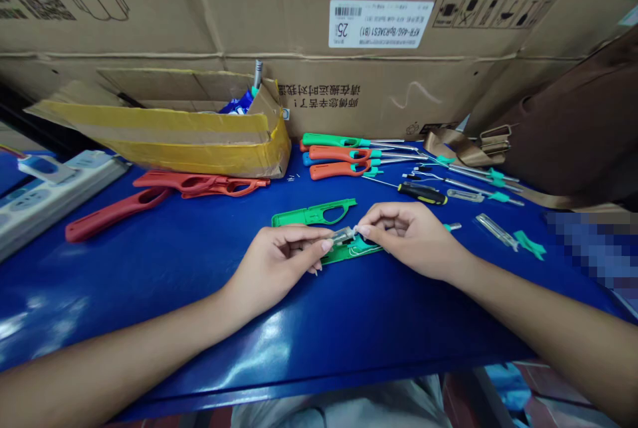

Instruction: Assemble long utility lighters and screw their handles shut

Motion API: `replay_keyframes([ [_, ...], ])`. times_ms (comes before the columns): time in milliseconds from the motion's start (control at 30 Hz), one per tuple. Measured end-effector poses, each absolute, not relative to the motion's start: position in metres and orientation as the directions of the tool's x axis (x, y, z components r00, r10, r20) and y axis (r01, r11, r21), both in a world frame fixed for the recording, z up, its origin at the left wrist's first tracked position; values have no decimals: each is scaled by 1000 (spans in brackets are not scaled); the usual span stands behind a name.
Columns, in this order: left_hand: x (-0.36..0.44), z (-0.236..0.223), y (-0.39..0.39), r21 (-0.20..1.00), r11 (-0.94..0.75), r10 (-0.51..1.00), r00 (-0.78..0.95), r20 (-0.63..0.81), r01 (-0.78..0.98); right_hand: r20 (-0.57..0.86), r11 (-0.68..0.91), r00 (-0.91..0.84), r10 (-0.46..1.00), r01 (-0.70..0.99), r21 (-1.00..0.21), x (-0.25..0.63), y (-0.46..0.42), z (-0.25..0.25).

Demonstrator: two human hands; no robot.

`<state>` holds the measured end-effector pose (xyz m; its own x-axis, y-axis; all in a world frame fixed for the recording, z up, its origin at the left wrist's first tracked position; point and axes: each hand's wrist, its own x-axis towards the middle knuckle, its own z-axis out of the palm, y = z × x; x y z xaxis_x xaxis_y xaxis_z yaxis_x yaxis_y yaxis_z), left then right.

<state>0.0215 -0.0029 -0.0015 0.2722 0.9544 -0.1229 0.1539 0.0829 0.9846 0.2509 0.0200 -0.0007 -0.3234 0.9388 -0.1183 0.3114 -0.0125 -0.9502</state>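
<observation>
Between the thumb and fingers of my left hand is a small clear lighter fuel tank. My right hand pinches at the tank's right end, where a small whitish tip shows; whether it grips the tip or something finer I cannot make out. Beneath both hands lies a green lighter half-shell with thin white wires in it, partly hidden by my fingers. Just beyond, the other green half-shell rests on the blue table with its inner side up.
Several assembled lighters lie at the back. A black-and-yellow screwdriver, metal lighter tubes and another clear tank are at right. Red shells lie left, near a power strip and a taped carton.
</observation>
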Motion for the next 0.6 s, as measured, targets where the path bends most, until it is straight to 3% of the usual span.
replay_keyframes([
  [267,22,-2,-2,986,64,952,286,-107,155,-132,-18,-340,931,318,-948,249,19,1],
  [600,20,0,-1,983,58,954,281,-106,176,-64,98,-394,917,378,-921,260,27,5],
])
